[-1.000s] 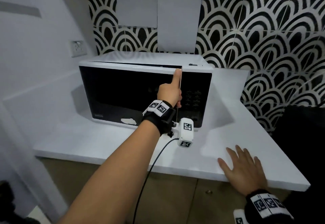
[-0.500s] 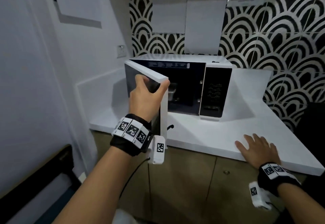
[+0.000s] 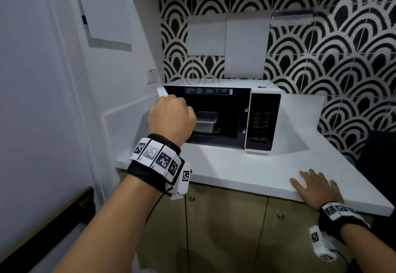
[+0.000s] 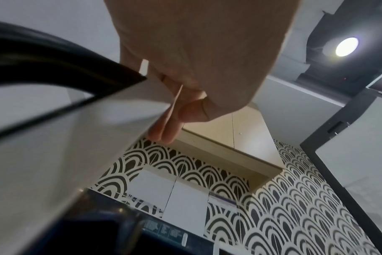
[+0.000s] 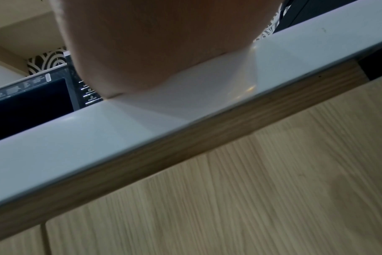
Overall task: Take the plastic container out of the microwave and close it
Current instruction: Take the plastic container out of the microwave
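Looking at where things sit: the plastic container (image 3: 206, 121) is on the floor of the microwave (image 3: 265, 120) cavity, long side facing the opening, just right of and behind the left hand (image 3: 171, 119). That hand is way nearer to it than the right hand (image 3: 316, 189). The left fingers (image 4: 164, 132) are curled over the top edge of the door (image 3: 161, 91), which is swung wide to the left, knuckles up and wrist level with the cavity. The right hand lies flat with fingers spread on the front edge of the countertop (image 3: 246, 172), well apart from the microwave. My guess: the left lets go and reaches straight in.
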